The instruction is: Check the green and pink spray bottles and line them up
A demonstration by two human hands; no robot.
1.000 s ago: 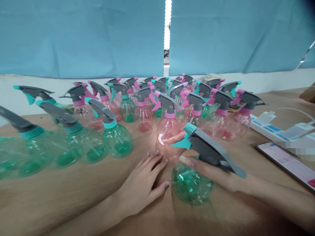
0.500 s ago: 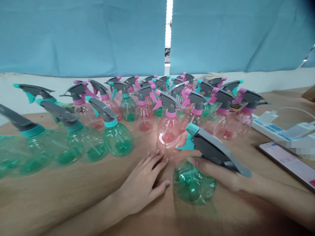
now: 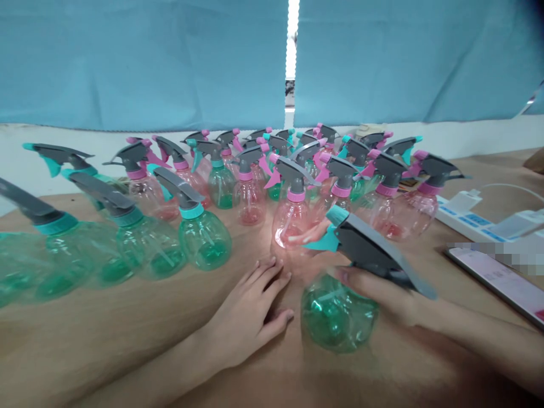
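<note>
My right hand (image 3: 374, 292) is wrapped round the neck of a green spray bottle (image 3: 338, 314) with a grey and teal trigger head (image 3: 369, 252). One finger reaches forward under the teal trigger. The bottle is tilted, its base near the wooden table (image 3: 106, 334). My left hand (image 3: 250, 314) lies flat on the table just left of the bottle, fingers stretched out and holding nothing.
Many green and pink spray bottles (image 3: 293, 209) stand crowded across the back and left of the table. A white power strip (image 3: 471, 218) and a phone (image 3: 501, 277) lie at the right. Blue curtains (image 3: 144, 62) hang behind.
The green bottle in my right hand has shifted slightly to the right and up. My left hand has stayed flat on the table.
</note>
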